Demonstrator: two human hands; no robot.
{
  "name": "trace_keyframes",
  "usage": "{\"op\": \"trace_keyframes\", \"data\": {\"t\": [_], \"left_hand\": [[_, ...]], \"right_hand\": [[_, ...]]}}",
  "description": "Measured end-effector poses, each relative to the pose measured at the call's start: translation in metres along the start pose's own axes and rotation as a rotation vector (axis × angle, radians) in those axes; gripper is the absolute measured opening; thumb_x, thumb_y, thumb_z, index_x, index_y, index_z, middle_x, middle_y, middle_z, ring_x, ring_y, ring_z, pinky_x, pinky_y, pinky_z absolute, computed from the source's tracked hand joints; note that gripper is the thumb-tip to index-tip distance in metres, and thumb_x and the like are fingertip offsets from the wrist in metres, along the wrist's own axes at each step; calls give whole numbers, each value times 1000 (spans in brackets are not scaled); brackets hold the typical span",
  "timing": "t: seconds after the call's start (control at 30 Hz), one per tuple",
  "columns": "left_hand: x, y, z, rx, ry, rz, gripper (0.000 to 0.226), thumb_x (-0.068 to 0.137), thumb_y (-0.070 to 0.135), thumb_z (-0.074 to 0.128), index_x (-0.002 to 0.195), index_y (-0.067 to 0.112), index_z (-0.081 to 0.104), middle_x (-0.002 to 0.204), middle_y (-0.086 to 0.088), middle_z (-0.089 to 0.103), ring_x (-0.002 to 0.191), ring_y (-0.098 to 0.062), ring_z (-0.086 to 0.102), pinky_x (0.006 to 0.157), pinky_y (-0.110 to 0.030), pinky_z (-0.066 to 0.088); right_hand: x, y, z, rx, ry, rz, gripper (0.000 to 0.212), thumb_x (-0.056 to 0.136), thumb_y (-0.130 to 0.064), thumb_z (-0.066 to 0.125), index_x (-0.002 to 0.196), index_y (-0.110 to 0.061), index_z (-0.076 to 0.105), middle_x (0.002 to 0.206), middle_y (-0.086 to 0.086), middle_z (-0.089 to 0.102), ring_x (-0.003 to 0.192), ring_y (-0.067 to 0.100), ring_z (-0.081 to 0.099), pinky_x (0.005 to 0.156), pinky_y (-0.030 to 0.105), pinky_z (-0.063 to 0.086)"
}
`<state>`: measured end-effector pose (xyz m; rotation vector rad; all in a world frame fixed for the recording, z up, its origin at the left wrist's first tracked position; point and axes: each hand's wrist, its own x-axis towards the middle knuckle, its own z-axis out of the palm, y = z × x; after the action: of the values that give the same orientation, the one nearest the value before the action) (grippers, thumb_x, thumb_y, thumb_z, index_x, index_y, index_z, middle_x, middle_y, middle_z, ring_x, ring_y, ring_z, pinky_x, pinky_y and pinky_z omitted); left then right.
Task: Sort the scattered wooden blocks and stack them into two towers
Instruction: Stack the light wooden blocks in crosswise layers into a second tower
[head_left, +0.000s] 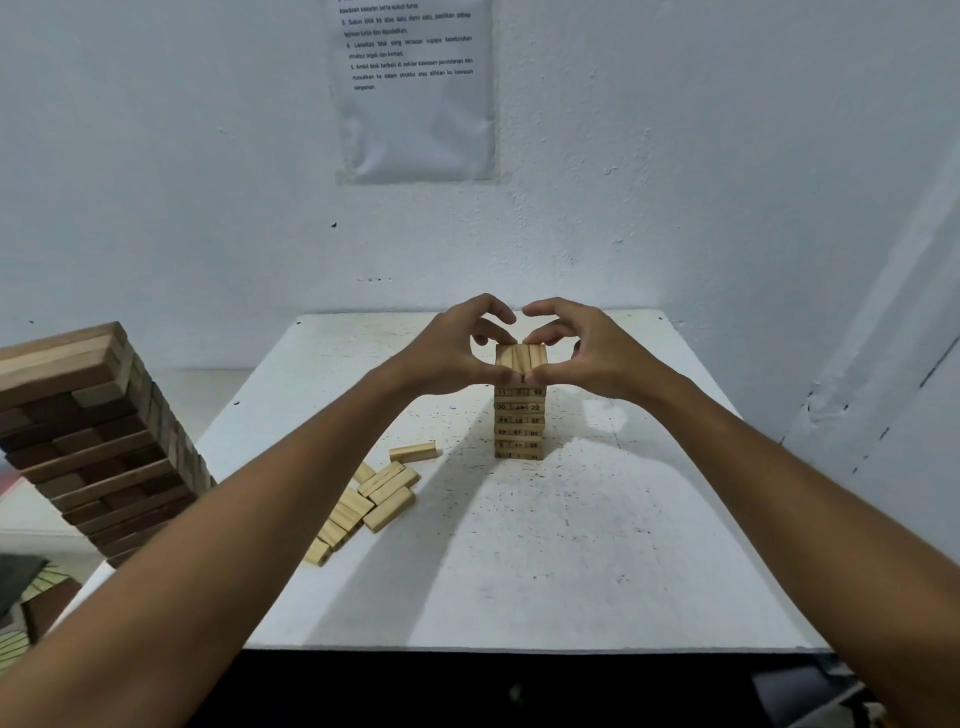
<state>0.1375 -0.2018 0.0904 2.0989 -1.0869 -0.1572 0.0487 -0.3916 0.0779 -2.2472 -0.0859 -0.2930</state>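
Observation:
A small tower of pale numbered wooden blocks (519, 421) stands near the middle of the white table (545, 545). Its top layer (521, 356) is three blocks side by side. My left hand (457, 348) pinches that layer from the left, thumb at the near end and curled fingers at the far end. My right hand (582, 348) pinches it the same way from the right. Several loose pale blocks (374, 499) lie scattered on the table left of the tower. A taller tower of large dark brown blocks (88, 431) stands at the left edge of the view.
A white wall rises just behind the table, with a printed sheet (415, 88) taped to it. Another wall panel (893, 364) closes in the right side. Low at the left lie a dark object and a patterned mat (31, 597).

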Motion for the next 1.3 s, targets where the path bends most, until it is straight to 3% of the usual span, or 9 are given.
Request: {"op": "trace_keyframes", "data": {"t": [0.43,0.73,0.93,1.3], "left_hand": [[3,-3,1,2,0,-7,52,73,17,83,115,18,52,113,5,61,93,9,54,66,2,37],[4,-8,2,-11,-2,13,55,72,15,85,118,12,55,107,6,63,83,25,51,67,1,37],[5,-9,2,-3,-14,30,56,72,13,84,119,11,56,105,10,60,83,26,51,67,1,38],[4,-9,2,10,-13,17,55,71,17,85,119,15,57,108,7,64,87,14,55,67,0,38]], "right_hand": [[1,1,0,-9,8,12,70,71,-19,83,133,-26,51,110,-3,68,111,2,57,76,18,38],[-1,1,0,-8,6,8,73,69,-22,85,134,-26,52,109,-6,68,112,3,58,76,18,37],[-3,-1,0,-15,6,9,72,70,-21,85,134,-23,52,110,-7,67,109,-4,56,73,12,36],[-3,2,2,-14,6,6,71,70,-23,84,134,-25,52,113,-5,67,110,1,57,74,15,38]]}}
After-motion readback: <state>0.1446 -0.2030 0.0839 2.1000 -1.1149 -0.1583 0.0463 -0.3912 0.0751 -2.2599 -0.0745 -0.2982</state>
